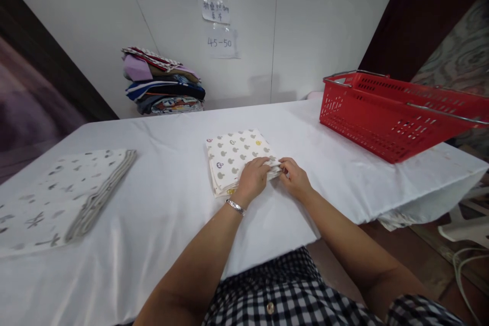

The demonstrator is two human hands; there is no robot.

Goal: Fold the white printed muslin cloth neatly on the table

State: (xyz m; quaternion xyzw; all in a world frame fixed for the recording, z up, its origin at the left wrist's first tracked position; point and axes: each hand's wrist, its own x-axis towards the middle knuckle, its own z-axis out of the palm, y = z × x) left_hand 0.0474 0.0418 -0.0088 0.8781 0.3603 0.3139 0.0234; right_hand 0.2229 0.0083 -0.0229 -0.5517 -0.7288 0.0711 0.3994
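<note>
A small folded cream cloth (234, 157) printed with grey and coloured mushrooms lies in the middle of the white-covered table (168, 204). My left hand (253, 177), with a silver bracelet on the wrist, rests on the cloth's near right corner, fingers curled over the layers. My right hand (295, 177) pinches the same corner from the right side. Both hands meet at that edge, and the corner itself is hidden under the fingers.
A stack of folded white cloths with grey prints (57, 196) lies at the left. A pile of colourful folded fabrics (163, 84) sits at the back by the wall. A red plastic basket (393, 112) stands at the right, near the table's edge.
</note>
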